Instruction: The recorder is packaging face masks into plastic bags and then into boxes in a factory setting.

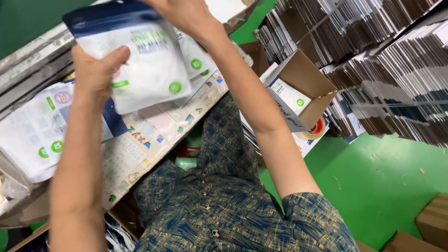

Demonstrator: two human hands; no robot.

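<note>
- My left hand [95, 70] has its grip closed on the lower left edge of a white pouch with a dark blue top [135, 56], thumb pressed across the front face, so the pack is pinched and cannot slide.
- My right hand [184, 13] is clenched on the pouch's upper right corner by the blue band; its fingertips run past the top of the view, so I cannot see exactly how they curl.
- With a hand at each end, the pouch hangs in the air, tilted, face toward the camera, above the desk [140, 140] rather than resting on it. I judge that a two-handed hold keeps a soft, flat pack from folding.
- Right behind it I see more white pouches [198, 58] fanned out, overlapping one another.
- On the desk to my left lies a loose heap of the same pouches [35, 130], flat and close to my left forearm.
- The desk top carries a printed sheet with small coloured pictures.
- To my right an open cardboard box [303, 84] stands on its side with a pouch visible inside, near my right forearm.
- Beyond it, stacks of flat cartons [387, 60] are strapped in bundles over the green floor [373, 186].
</note>
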